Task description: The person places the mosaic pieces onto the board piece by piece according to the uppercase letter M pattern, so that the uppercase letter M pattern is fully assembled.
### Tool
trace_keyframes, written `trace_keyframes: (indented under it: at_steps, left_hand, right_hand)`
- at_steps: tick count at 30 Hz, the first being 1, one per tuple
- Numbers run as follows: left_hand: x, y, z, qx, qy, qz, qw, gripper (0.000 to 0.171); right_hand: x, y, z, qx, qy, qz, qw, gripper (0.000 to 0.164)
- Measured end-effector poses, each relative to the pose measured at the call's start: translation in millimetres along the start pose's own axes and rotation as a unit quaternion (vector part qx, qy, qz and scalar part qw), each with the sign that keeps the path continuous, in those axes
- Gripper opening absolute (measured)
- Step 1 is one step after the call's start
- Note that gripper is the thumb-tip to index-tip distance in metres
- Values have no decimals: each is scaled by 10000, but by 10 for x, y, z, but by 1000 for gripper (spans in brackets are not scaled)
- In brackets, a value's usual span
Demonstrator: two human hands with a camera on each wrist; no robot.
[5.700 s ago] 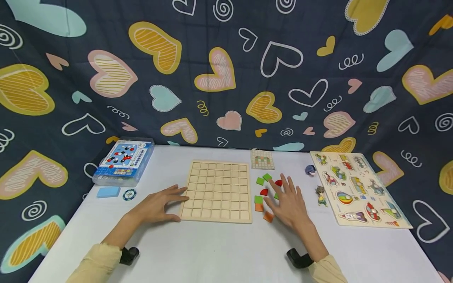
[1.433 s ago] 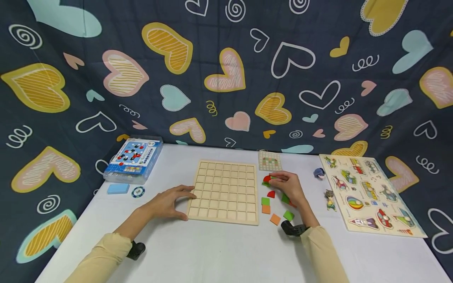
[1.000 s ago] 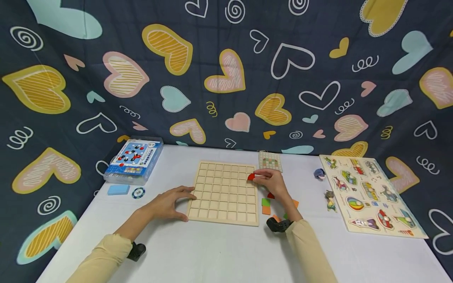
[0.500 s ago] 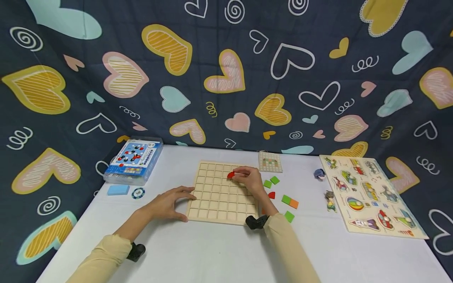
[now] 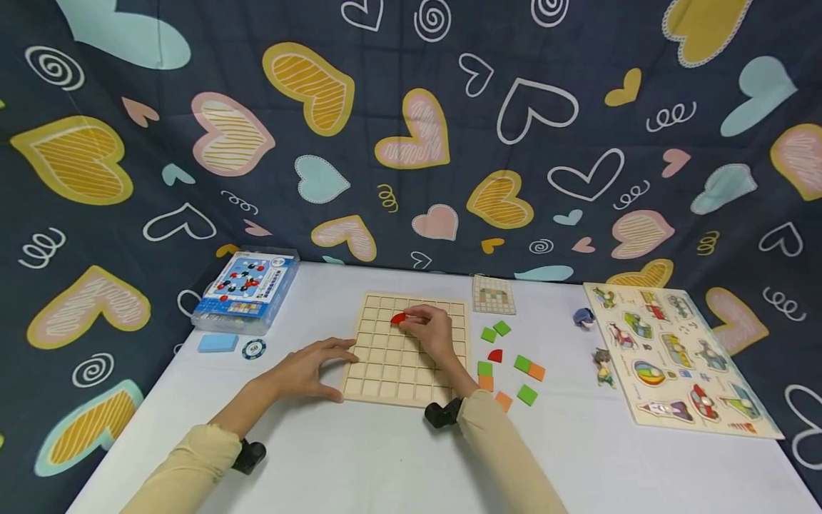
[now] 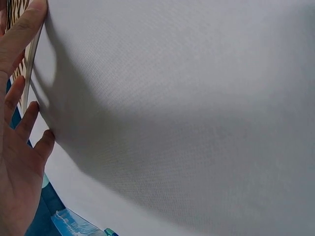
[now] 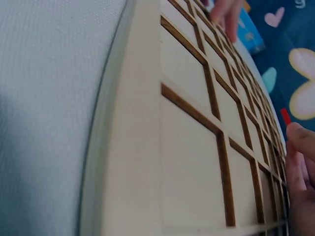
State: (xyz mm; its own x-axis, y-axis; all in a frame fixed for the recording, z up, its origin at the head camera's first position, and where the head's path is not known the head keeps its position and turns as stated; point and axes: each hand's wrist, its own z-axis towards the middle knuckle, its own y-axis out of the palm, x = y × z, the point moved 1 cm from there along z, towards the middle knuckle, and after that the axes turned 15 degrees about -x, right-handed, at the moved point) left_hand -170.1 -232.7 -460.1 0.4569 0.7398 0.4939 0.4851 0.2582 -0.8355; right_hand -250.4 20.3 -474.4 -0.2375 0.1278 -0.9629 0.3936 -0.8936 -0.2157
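A wooden grid board point(image 5: 385, 391) with square cells lies on the white table. My right hand point(image 5: 432, 334) reaches over its upper part and pinches a red quarter-circle tile point(image 5: 398, 319) between thumb and fingertips. In the right wrist view the red tile point(image 7: 285, 116) sticks out past the fingertips, over the far cells. My left hand point(image 5: 307, 371) rests at the board's left edge, fingers spread and touching the rim; the left wrist view shows the fingers point(image 6: 29, 120) along that edge. Right of the board lie another red quarter-circle tile point(image 5: 495, 355), several green square tiles point(image 5: 527, 395) and orange square tiles point(image 5: 504, 402).
A small pattern card point(image 5: 494, 303) lies behind the tiles. Far right is a picture puzzle board point(image 5: 681, 357), with a cat-shaped piece point(image 5: 603, 367) and a blue-purple figure point(image 5: 584, 318) beside it. Left stand a clear plastic box point(image 5: 246, 293), a blue block point(image 5: 217, 343) and a round chip point(image 5: 253, 349).
My right hand moved from open above the tiles, took a red quarter-circle tile and carried it left over the board's upper cells. My left hand stayed at the board's left edge.
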Motion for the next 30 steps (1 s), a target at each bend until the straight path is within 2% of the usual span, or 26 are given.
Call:
trace_keyframes:
  at_steps: [4,11,19,30]
  left_hand:
    - [0,-2,11,-33,-13,-28,10000,66]
    - [-7,3,16,-90,-70,-83,9999,66]
    - [-13,2,7,-58,-10,-88,9999,66]
    - [-17,14,2,-48,-32,-104,9999,67]
  right_hand:
    - [149,71,90,-52,223,-236,9995,23]
    - [139,143,120,-348,147,-297,9988,22]
    - [138,197,136,-482,-113,-693,9964,19]
    - [103,199,147,-561,130,-879,9945,19]
